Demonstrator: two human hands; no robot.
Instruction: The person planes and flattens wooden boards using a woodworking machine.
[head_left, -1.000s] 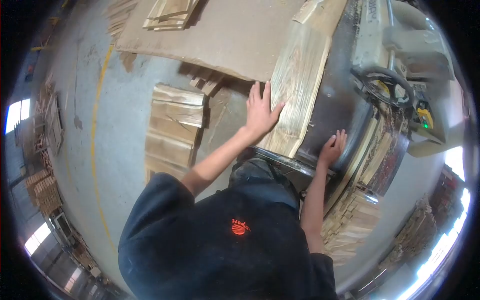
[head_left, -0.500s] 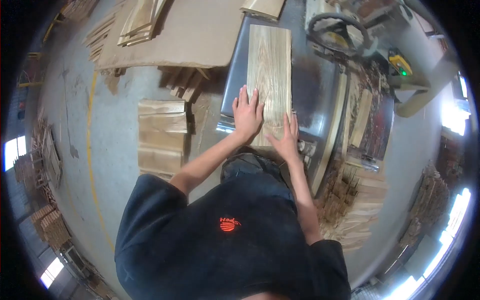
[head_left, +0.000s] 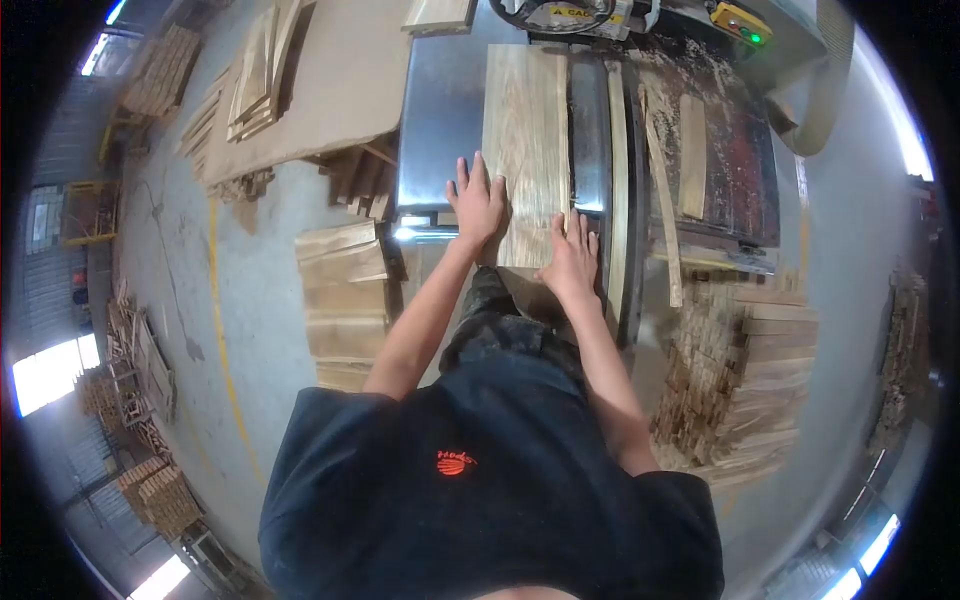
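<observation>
A long pale wooden board [head_left: 525, 150] lies flat on the metal machine table [head_left: 435, 120], its near end jutting past the table edge toward me. My left hand [head_left: 477, 210] rests against the board's left edge with its fingers spread forward. Near the board's close right corner is my right hand [head_left: 572, 262]; its fingers are apart and touch the right edge, with the thumb by the near end. Neither hand is wrapped around the board. Right of the board, a long narrow wooden strip [head_left: 620, 170] runs alongside it.
A machine with a caution label [head_left: 575, 14] stands beyond the board. A yellow control box [head_left: 738, 25] shows a green light. Offcuts and sawdust lie on the dark surface [head_left: 735, 160] at right. Stacked boards [head_left: 345, 290] stand left, a large stack of wood [head_left: 740, 370] right.
The board has shifted right across the table, closer to the long strip. My left hand has slid from the board's top to its left edge. My view has turned slightly.
</observation>
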